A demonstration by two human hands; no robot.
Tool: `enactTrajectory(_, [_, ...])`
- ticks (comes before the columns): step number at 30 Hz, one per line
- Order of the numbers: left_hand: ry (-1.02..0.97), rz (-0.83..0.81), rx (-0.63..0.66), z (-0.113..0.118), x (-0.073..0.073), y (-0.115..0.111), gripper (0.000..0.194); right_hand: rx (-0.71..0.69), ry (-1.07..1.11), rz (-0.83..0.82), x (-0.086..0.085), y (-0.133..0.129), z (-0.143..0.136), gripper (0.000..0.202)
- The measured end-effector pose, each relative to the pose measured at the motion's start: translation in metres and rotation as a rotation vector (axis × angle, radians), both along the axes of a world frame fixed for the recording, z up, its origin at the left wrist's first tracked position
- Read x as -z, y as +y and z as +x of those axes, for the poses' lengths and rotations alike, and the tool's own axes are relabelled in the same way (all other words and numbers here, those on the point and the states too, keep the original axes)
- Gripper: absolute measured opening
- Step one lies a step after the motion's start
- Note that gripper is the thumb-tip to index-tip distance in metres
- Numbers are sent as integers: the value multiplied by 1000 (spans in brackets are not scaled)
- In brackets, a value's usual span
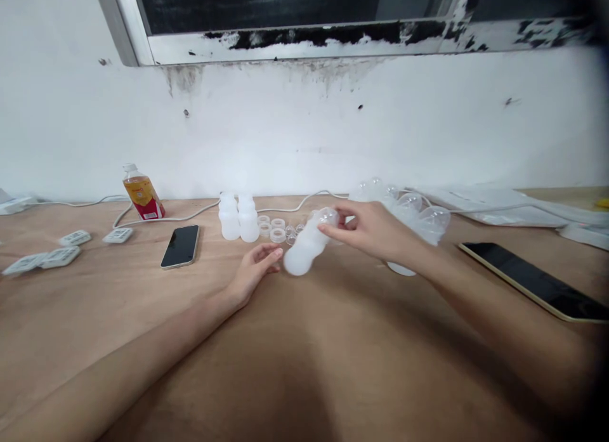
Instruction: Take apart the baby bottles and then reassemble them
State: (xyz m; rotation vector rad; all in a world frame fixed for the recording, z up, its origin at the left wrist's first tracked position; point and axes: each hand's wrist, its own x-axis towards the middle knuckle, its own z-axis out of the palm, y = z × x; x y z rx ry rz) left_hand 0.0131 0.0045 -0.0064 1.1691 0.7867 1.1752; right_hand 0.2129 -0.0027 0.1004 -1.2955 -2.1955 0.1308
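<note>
My right hand pinches the upper end of a tilted white bottle, where a clear rounded part shows. The bottle's lower end points toward my left hand. That hand is beside the bottle's bottom, its thumb and fingertips close together; whether anything is between them is too small to tell. Behind my left hand, several white bottles stand close together. Clear rings lie between them and the held bottle, with small clear domed pieces alongside. Clear domes are heaped behind my right forearm.
A dark phone and an orange-and-red drink bottle are on the left, near white square pieces. A larger dark device lies right of my right forearm. A white cable runs along the back, near plastic bags.
</note>
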Motion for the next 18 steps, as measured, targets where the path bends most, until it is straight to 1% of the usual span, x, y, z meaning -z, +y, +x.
enactTrajectory(1, [36, 8, -35, 0, 1, 1, 33, 108, -112, 13, -6, -1, 6, 29])
enactTrajectory(3, [106, 21, -60, -2, 1, 2, 33, 322, -288, -23, -13, 0, 19, 33])
enactTrajectory(4, [136, 25, -59, -2, 0, 2, 33, 408, -348, -53, -13, 1, 25, 36])
enactTrajectory(6, [180, 28, -57, -2, -3, 0, 33, 521, -427, -98, -13, 7, 35, 39])
enactTrajectory(11, [208, 31, -42, -1, -4, -2, 34, 675, -510, -107, -11, 18, 43, 34])
enactTrajectory(14, [217, 31, -35, -1, -4, -3, 34, 703, -493, -128, -11, 24, 43, 30])
enactTrajectory(18, [230, 24, -29, 0, -5, -3, 34, 715, -449, -108, -5, 32, 47, 28])
